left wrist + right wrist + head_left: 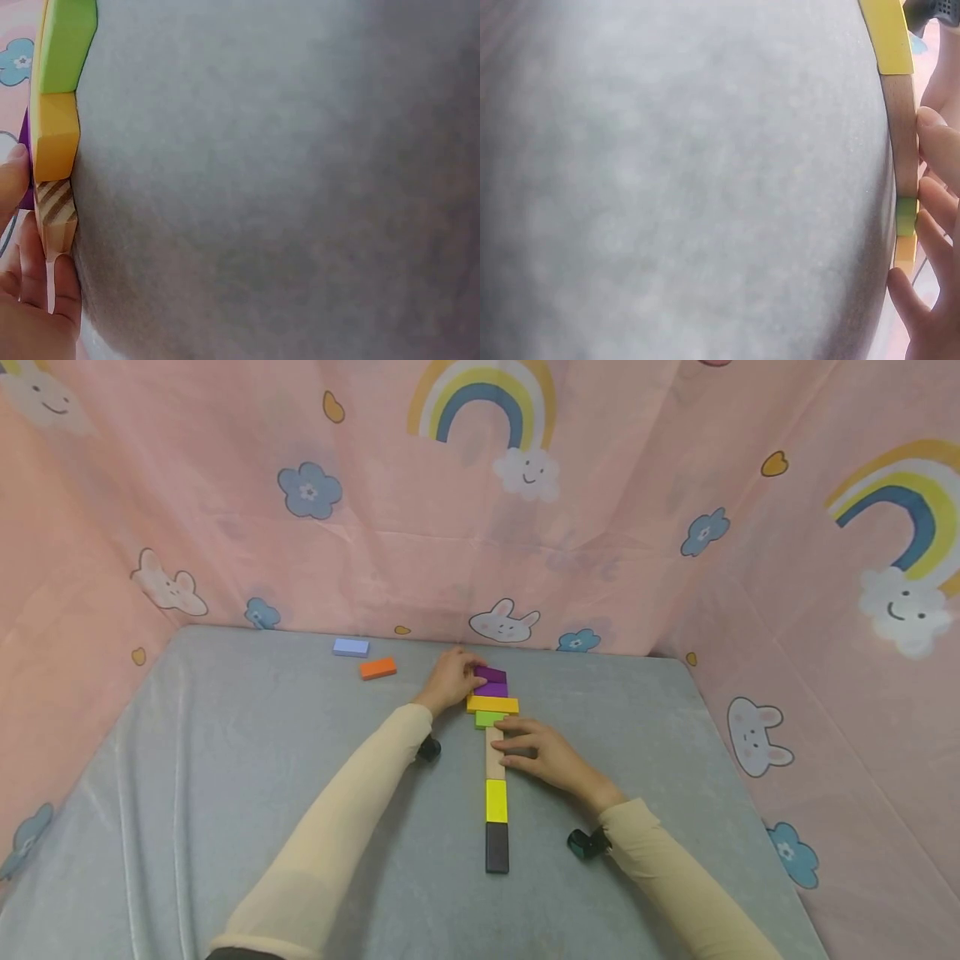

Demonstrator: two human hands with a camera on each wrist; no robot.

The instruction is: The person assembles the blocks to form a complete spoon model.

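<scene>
A row of wooden blocks runs away from me in the head view: black (497, 847), yellow (497, 801), plain wood (494, 758), light green (489, 719) and an orange-yellow one (492, 704) lying crosswise. Beyond these are two purple blocks, the farther (492, 675) and the nearer (492, 690). My left hand (448, 680) pinches at the left end of the farther purple block, its thumb toward me. A striped wood block (56, 210) shows by its fingers in the left wrist view. With loosely extended fingers, my right hand (546, 755) touches the right side of the plain and green blocks.
A pale blue block (351, 647) and an orange block (378, 668) lie apart at the back left. Grey cloth covers the table (285, 735). A pink patterned curtain (375, 560) stands along the back and sides.
</scene>
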